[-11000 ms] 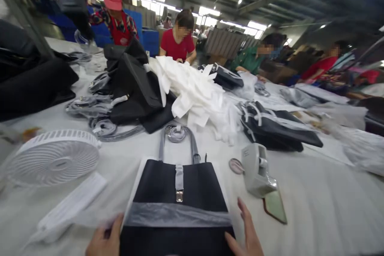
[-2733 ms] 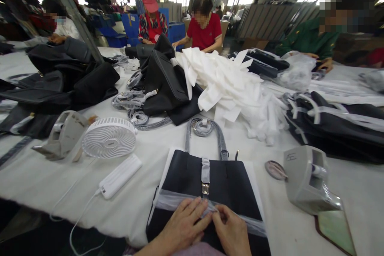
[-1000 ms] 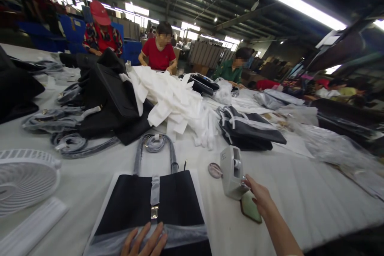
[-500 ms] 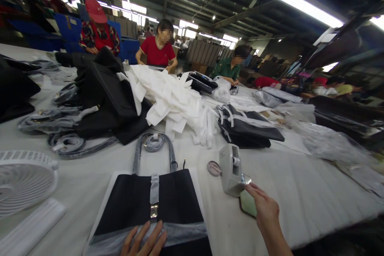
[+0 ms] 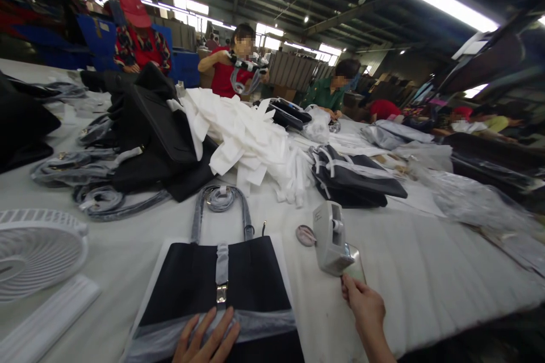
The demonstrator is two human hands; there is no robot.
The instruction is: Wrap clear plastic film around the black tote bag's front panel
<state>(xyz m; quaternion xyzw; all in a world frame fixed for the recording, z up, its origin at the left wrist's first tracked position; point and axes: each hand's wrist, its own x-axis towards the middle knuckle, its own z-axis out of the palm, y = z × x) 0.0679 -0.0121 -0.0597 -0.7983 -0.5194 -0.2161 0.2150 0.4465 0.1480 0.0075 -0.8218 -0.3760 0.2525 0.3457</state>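
Note:
A flat black bag (image 5: 247, 283) lies in front of me on a white sheet, its grey wrapped handle (image 5: 221, 204) pointing away. A clear plastic strip (image 5: 264, 323) runs across its lower part. My left hand (image 5: 208, 340) rests flat on that strip, fingers spread. My right hand (image 5: 361, 303) is at the near end of a grey tape dispenser (image 5: 330, 241), to the right of the bag. Its fingertips are pinched together just under the dispenser's cutter, and whatever they hold is too thin to make out.
A white fan (image 5: 38, 249) and a white bar-shaped box (image 5: 46, 323) lie at the left. Behind the bag are a pile of white sheets (image 5: 247, 142), black bags (image 5: 157, 136) and a wrapped bag (image 5: 353, 181). A small round disc (image 5: 305, 235) sits beside the dispenser. Several people work across the table.
My right hand reached the dispenser's front and has drawn back toward me, fingers now pinched. My left hand stays flat on the strip. A person in red across the table has lifted an item.

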